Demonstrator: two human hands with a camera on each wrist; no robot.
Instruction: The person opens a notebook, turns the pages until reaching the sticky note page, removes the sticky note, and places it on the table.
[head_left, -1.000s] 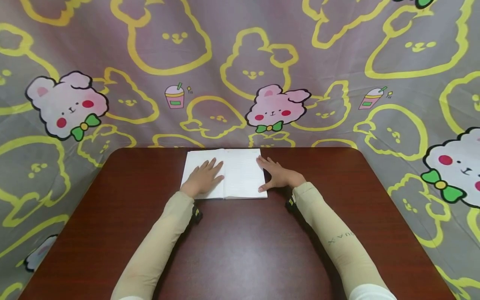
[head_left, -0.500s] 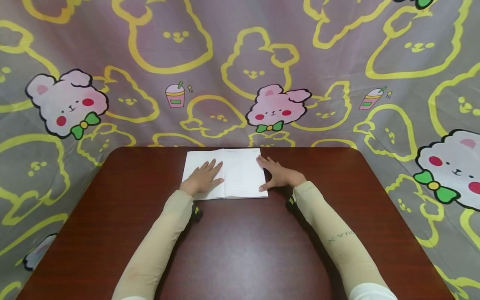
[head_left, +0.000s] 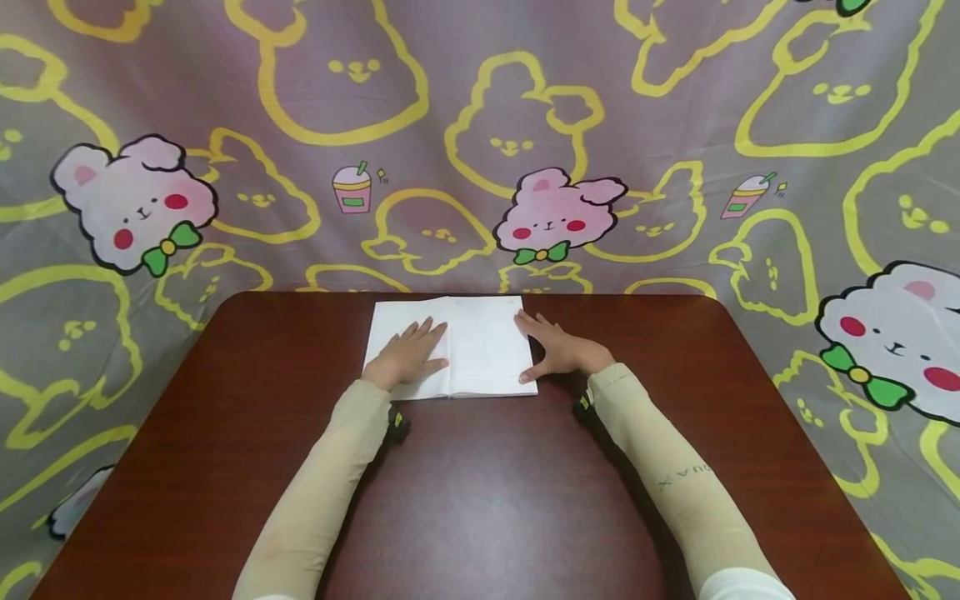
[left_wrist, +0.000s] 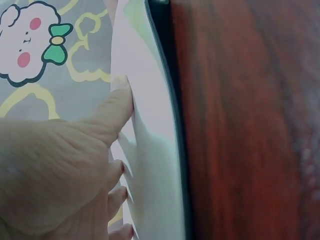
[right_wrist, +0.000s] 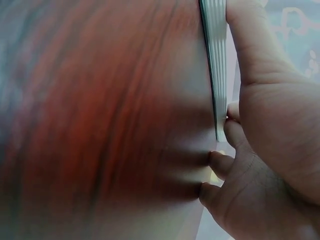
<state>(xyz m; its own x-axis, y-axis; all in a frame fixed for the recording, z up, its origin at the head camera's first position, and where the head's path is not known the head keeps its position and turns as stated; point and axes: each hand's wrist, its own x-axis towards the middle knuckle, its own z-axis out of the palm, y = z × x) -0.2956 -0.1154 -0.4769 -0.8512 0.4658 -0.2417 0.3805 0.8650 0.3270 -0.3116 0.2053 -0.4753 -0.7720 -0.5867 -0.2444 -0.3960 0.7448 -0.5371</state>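
Note:
An open notebook (head_left: pixel 487 346) with white pages lies near the table's far edge. Spread across its left page is my left hand (head_left: pixel 406 357), fingers extended and the thumb close to the fold. In the left wrist view the thumb of this hand (left_wrist: pixel 65 160) touches the page (left_wrist: pixel 155 125), which curves over a dark cover edge. My right hand (head_left: pixel 564 350) is at the notebook's right edge, thumb and fingers spread apart. The right wrist view has the thumb of that hand (right_wrist: pixel 285 115) on the page stack (right_wrist: pixel 216 65); several fingertips reach down beside it at the table.
The dark red-brown wooden table (head_left: pixel 480 500) extends toward me and to both sides. Behind and beside it hangs a curtain (head_left: pixel 442 100) with cartoon prints. A small black device (head_left: pixel 397 427) is strapped at the left wrist, another black device (head_left: pixel 582 408) at the right.

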